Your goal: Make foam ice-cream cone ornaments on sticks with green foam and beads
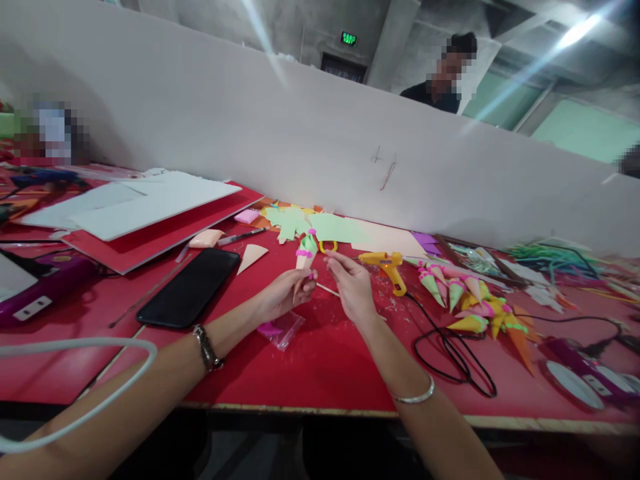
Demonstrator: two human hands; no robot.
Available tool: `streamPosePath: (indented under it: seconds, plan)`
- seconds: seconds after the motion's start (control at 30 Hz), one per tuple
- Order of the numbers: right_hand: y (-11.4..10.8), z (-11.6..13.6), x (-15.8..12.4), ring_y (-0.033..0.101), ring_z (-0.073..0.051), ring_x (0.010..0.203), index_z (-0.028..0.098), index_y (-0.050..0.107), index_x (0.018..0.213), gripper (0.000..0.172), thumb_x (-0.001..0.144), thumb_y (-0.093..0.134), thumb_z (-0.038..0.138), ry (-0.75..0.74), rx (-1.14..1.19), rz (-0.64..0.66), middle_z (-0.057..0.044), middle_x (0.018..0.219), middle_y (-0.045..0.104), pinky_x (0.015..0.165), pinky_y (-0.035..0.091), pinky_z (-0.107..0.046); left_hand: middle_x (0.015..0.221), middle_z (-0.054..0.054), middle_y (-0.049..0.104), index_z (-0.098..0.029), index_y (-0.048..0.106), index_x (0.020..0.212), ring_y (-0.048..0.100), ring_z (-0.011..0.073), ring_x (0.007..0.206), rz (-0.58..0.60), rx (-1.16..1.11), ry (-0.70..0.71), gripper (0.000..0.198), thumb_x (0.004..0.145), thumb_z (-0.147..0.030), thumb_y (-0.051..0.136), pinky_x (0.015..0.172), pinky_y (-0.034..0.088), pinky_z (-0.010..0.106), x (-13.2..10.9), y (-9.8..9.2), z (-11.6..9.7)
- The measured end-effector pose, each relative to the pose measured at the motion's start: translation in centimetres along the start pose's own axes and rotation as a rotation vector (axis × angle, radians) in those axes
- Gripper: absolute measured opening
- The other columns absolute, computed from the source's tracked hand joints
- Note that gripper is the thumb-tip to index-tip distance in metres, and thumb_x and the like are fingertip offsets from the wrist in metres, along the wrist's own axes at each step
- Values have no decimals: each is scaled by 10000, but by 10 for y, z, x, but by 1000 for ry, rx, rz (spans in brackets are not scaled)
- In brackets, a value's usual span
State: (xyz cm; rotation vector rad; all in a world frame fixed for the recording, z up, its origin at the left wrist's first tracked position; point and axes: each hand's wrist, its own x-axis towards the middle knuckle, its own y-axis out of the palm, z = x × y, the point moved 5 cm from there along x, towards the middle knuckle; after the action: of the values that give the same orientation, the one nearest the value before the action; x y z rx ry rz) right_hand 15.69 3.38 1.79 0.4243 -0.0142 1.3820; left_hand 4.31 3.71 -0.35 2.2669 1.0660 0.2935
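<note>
My left hand [287, 291] is closed round the lower end of a small paper ice-cream cone [305, 252] with green and pink top, held upright above the red table [320, 363]. My right hand [351, 283] is right beside it, fingers pinched together near the cone's top; what they hold, if anything, is too small to make out. A thin wooden stick [327, 289] lies just under the hands. A yellow glue gun [387, 263] rests to the right of my right hand, its black cord [453, 353] looping over the table.
A pile of finished paper cones [475, 307] lies at the right. A black phone [190, 287], a loose cone piece [251, 256], white boards [145, 203] and green paper cut-outs [310, 223] sit left and behind. A white partition [320, 133] backs the table; a person stands beyond it.
</note>
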Motion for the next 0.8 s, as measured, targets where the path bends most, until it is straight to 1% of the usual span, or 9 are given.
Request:
streamPosePath:
  seconds: [0.07, 0.13, 0.23, 0.33, 0.47, 0.57, 0.63, 0.67, 0.8]
  plan:
    - [2, 0, -1, 584, -127, 793, 218, 653, 873, 234, 647, 631, 276, 21, 32, 32, -15, 879, 655, 798, 445, -293, 510, -44, 358, -129, 510, 710, 323, 53, 450, 19, -15, -8, 122, 768, -211, 441, 450, 304, 155, 0, 1, 0]
    - [3, 0, -2, 595, -127, 758, 211, 655, 848, 210, 652, 625, 277, 39, 39, 45, -11, 835, 660, 774, 463, -295, 515, -42, 361, -127, 510, 715, 332, 55, 457, 30, -23, -22, 134, 778, -209, 425, 459, 312, 157, -1, 2, 0]
    - [4, 1, -3, 586, -105, 646, 195, 642, 778, 158, 642, 635, 276, 50, 27, 44, 5, 729, 649, 676, 483, -259, 526, -36, 367, -127, 503, 714, 338, 57, 463, 42, -34, -40, 144, 788, -205, 408, 461, 309, 159, -2, 3, 1]
    - [3, 2, -3, 547, -70, 547, 191, 601, 732, 136, 631, 651, 268, 25, 33, 25, 32, 648, 618, 574, 459, -205, 531, -34, 371, -130, 501, 720, 345, 60, 472, 63, -31, -46, 145, 792, -221, 413, 470, 311, 159, -2, 4, 2]
    - [2, 2, -2, 515, -59, 492, 178, 597, 732, 138, 655, 630, 288, 27, 23, 32, 36, 591, 587, 508, 422, -184, 542, -33, 377, -130, 502, 723, 341, 58, 479, 82, -12, -51, 140, 785, -234, 433, 475, 310, 156, -2, 2, 4]
    - [1, 2, -1, 457, -45, 432, 175, 603, 710, 148, 691, 589, 321, 25, -17, 57, 47, 534, 546, 454, 380, -175, 544, -31, 379, -129, 501, 719, 338, 59, 483, 91, -3, -45, 137, 775, -240, 443, 478, 310, 157, -2, 3, 4]
    - [1, 1, -1, 444, -45, 436, 181, 611, 727, 143, 687, 588, 316, 15, -53, 62, 52, 530, 528, 456, 378, -174, 543, -31, 378, -130, 501, 719, 339, 61, 485, 94, 4, -44, 139, 772, -245, 443, 480, 311, 159, -2, 3, 4]
    - [2, 0, 0, 458, -50, 460, 186, 618, 754, 143, 678, 596, 305, 16, -65, 63, 48, 552, 536, 478, 393, -178, 544, -31, 377, -131, 501, 719, 339, 62, 485, 97, 5, -43, 139, 772, -246, 443, 480, 311, 160, -2, 4, 4]
    - [3, -6, 0, 558, -97, 648, 198, 629, 841, 202, 655, 609, 273, 59, -30, 81, 3, 743, 621, 644, 460, -235, 543, -32, 373, -131, 499, 709, 334, 62, 484, 102, 5, -35, 139, 772, -241, 441, 491, 321, 162, -3, 6, 2]
